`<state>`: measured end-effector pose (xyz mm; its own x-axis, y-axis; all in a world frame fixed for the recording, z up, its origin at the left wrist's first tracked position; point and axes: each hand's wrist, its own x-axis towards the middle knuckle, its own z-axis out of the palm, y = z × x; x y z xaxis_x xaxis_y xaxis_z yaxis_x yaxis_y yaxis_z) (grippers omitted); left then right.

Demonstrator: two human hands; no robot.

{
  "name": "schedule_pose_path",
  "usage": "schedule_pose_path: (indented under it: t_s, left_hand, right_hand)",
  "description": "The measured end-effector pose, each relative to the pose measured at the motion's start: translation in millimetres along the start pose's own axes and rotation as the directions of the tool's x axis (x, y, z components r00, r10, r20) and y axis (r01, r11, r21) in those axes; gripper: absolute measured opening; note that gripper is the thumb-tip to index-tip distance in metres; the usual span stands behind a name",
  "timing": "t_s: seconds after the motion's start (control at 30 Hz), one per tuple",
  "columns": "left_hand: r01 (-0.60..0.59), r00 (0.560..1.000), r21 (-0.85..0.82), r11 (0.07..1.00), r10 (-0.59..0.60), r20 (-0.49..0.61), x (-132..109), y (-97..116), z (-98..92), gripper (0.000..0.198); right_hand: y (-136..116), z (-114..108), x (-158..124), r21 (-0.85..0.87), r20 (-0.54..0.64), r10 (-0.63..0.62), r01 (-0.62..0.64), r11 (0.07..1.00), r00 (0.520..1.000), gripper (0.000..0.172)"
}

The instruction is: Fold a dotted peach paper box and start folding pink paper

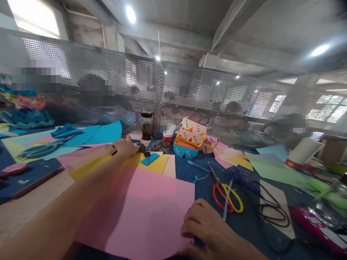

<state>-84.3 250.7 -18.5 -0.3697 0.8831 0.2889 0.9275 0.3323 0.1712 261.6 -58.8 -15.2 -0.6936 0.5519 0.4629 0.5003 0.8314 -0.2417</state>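
My left hand (126, 147) reaches out over a yellow sheet (158, 165) at the back of the paper pile. Its fingertips point away and are mostly hidden, close to a bunch of keys (146, 154) and a small blue paper piece (150, 159). A large pink sheet (148, 207) lies in front of me, partly under my left forearm. My right hand (202, 227) is closed at its right edge, fingers bent over the paper and thumb low beside it. Red-and-yellow-handled scissors (227, 196) lie to the right of that hand.
A glue gun (244, 182) with a black cord and a magenta device (317, 227) lie at the right. Folded paper pieces (189, 139) are stacked beside a paper cup (168, 135) and a dark tumbler (146, 126). Teal pliers (45, 148) rest at left. Perforated metal panel (187, 86) stands behind.
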Motion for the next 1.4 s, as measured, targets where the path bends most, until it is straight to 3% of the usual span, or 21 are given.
schedule_pose_path:
  t_s: [0.23, 0.5, 0.9, 1.4]
  left_hand:
    - [0.013, 1.000, -0.006, 1.000, -0.012, 0.016, 1, 3, -0.9, 0.090]
    - [0.006, 1.000, -0.015, 1.000, -0.005, 0.030, 2, -11, -4.0, 0.106]
    - [-0.112, 0.993, -0.022, 0.993, 0.113, 0.028, -11, -35, -5.8, 0.099]
    - [-0.122, 0.992, -0.053, 0.991, 0.121, -0.024, -15, -42, -0.6, 0.103]
  right_hand:
    - [0, 0, -1, -0.002, 0.000, 0.001, -0.001, 1.000, 1.000, 0.040]
    - [-3, -3, 0, -0.059, 0.067, 0.028, -0.024, 0.998, 0.997, 0.035]
    - [-2, -2, -1, -0.005, 0.032, 0.024, -0.024, 1.000, 0.999, 0.032]
    - [-3, -6, 3, 0.016, 0.015, -0.013, 0.013, 1.000, 1.000, 0.036]
